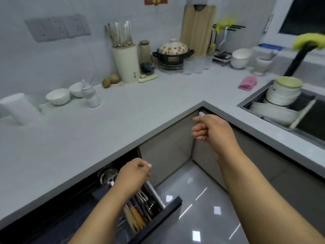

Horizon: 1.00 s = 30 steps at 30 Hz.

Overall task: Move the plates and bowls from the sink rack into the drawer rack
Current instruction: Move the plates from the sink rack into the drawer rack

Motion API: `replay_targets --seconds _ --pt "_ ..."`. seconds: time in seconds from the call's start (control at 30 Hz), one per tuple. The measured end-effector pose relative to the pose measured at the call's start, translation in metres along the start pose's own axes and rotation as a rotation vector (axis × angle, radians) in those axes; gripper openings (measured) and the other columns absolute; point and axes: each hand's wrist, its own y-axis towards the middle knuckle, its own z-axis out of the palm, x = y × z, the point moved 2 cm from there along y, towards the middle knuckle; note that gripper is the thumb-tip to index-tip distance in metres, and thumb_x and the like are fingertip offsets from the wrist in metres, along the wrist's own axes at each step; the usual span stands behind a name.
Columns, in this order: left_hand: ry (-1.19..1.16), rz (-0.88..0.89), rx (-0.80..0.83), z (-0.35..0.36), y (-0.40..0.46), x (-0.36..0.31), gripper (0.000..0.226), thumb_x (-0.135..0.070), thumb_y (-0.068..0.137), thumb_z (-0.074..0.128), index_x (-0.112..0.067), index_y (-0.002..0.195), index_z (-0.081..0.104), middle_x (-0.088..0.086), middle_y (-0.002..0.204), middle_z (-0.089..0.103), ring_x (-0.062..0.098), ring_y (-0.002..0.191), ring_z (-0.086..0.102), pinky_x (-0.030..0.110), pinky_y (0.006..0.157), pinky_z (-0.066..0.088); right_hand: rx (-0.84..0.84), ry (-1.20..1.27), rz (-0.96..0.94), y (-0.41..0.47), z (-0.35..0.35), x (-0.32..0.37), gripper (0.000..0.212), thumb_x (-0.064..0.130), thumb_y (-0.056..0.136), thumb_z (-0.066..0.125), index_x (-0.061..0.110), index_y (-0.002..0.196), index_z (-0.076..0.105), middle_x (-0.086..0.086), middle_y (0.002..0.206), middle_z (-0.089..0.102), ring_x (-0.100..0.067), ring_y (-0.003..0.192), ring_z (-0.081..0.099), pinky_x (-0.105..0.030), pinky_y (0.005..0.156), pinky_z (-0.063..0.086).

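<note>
The person stands in the inner corner of an L-shaped surface (109, 131), both bare arms stretched out ahead. The left hand (133, 175) hangs over the open drawer (158, 217) at about 7 o'clock, its fingers curled in on themselves with nothing in them. The drawer is pulled out from under the surface and shows a tray of cutlery (140, 208) along its right side and a ladle (107, 175) further back; its dark front edge sticks out over the glossy floor (202, 199). I cannot make out any plates in it.

The right hand (209, 129) is raised near the corner, close under the surface's edge, with the fingers folded loosely and the thumb stretched forward. It holds nothing.

The task's crockery is well apart from both hands, at 3 o'clock: the sink rack (274, 113) sits in the sink (313, 124) with white plates (270, 113) lying stacked at its near end and a stack of bowls (284, 92) behind them, the top one with a yellowish rim.

Along the wall at 12 o'clock stand a knife block (125, 64), a lidded pot (173, 53), some glasses (197, 65) and a cutting board (197, 29). Two white bowls (58, 96) sit at 10 o'clock, and a pink cloth (247, 82) lies near the sink.
</note>
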Motion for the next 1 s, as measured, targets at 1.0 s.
replay_targets --seconds 1.0 --pt "0.190 0.358 0.473 0.335 0.212 -0.285 0.014 -0.024 0.091 0.056 -0.012 0.086 0.064 0.001 0.080 0.072 0.018 0.076 0.069 0.035 0.078 0.054 -0.661 0.059 0.034 0.197 -0.328 0.056 0.020 0.021 0.096 0.052 0.008 0.086 0.062 -0.006 0.062 0.057 -0.016 0.050 0.053 -0.026 0.053 0.043"
